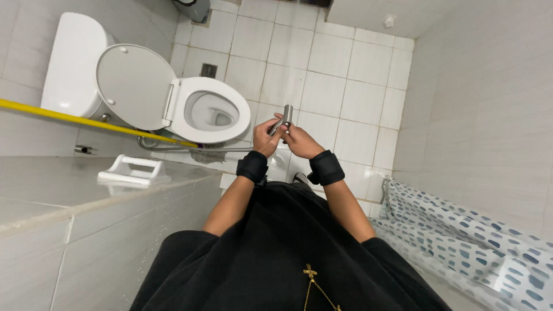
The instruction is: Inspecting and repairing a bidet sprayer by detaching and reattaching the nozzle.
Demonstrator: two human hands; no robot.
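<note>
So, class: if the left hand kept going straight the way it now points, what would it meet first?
The left hand, gripping the metal sprayer with the right hand, points up-frame toward the floor tiles. Probably bare tiles first, right of the toilet bowl; depth is unclear.

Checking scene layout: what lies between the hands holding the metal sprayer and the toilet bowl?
In the head view, only bare floor tile separates the metal sprayer, held by both hands, from the toilet bowl.
</note>
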